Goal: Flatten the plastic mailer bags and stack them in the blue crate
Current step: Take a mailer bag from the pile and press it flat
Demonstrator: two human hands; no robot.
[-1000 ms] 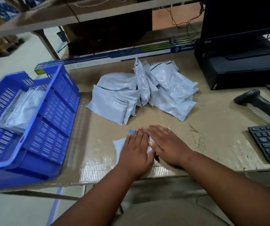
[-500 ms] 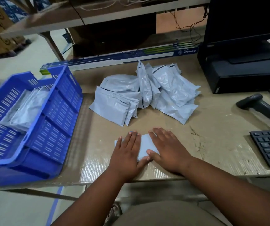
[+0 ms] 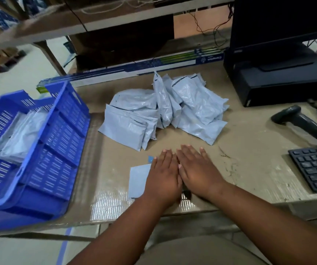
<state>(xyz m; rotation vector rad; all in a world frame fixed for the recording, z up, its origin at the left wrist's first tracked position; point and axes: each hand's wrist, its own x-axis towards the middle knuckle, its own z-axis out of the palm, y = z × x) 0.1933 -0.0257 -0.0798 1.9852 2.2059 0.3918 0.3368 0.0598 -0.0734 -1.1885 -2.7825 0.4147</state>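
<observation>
Both hands, left (image 3: pixel 163 175) and right (image 3: pixel 197 169), press flat with straight fingers on a mailer bag (image 3: pixel 139 178) near the table's (image 3: pixel 249 159) front edge, hiding most of it. Unflattened bags (image 3: pixel 163 113) lie heaped mid-table; blue crate (image 3: pixel 58 140) overhangs the left edge, holding bags.

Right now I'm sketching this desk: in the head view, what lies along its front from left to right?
blue crate → flat mailer bag → left hand → right hand → keyboard
</observation>
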